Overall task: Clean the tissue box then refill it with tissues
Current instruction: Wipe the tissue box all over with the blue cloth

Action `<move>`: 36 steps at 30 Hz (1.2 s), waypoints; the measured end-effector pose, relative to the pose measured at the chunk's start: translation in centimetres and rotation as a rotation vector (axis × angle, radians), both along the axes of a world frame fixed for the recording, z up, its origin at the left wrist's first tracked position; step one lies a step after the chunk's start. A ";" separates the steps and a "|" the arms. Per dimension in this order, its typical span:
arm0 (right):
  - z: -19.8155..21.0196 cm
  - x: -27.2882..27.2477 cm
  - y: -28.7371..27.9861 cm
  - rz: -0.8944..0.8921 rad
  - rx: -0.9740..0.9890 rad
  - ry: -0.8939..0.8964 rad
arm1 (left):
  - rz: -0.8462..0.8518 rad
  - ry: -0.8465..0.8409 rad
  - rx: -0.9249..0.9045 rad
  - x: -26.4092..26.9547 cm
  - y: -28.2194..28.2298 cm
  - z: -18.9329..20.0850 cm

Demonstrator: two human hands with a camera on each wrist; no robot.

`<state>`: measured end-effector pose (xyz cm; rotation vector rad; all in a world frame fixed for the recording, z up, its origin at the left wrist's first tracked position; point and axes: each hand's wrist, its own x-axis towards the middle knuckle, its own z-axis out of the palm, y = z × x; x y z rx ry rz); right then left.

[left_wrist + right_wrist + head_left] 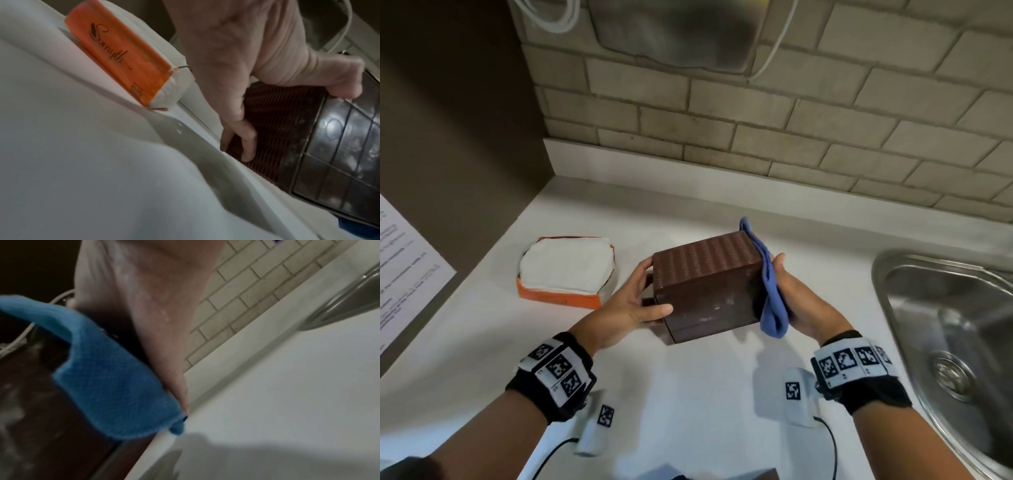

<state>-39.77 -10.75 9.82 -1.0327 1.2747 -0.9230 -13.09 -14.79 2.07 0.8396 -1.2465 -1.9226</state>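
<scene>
A brown tissue box (pixel 709 287) with a ribbed top stands on the white counter (pixel 688 394). My left hand (pixel 630 301) grips its left end, thumb on the glossy front face and fingers (pixel 242 129) on the ribbed side (pixel 287 129). Flat and straight-fingered, my right hand (pixel 791 291) presses a folded blue cloth (pixel 770 291) against the box's right side. In the right wrist view the cloth (pixel 115 386) lies between the hand (pixel 144 305) and the dark box (pixel 30 394). An opened orange pack of white tissues (pixel 566 269) (pixel 121 56) lies left of the box.
A steel sink (pixel 945 308) (pixel 349 296) is set into the counter at the right. A brick-tile wall (pixel 756 120) runs along the back. A printed sheet (pixel 404 267) hangs on the dark panel at the left.
</scene>
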 end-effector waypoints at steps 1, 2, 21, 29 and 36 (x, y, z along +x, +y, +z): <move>0.2 -0.8 0.1 0.072 -0.019 0.017 | -0.005 0.013 0.009 0.1 0.0 0.2; 0.5 -1.5 0.1 0.153 -0.076 0.065 | -0.008 0.027 0.017 0.1 0.0 0.3; 2.5 -0.3 -2.6 0.481 -0.450 0.788 | -0.065 -0.324 -0.301 -4.5 -0.8 4.5; 1.1 2.0 -1.0 0.185 -0.549 0.904 | -0.009 -0.180 -0.192 -3.3 -0.1 2.2; 0.1 8.4 0.4 0.142 -0.689 1.301 | -0.007 -0.213 -0.220 -3.2 0.3 1.4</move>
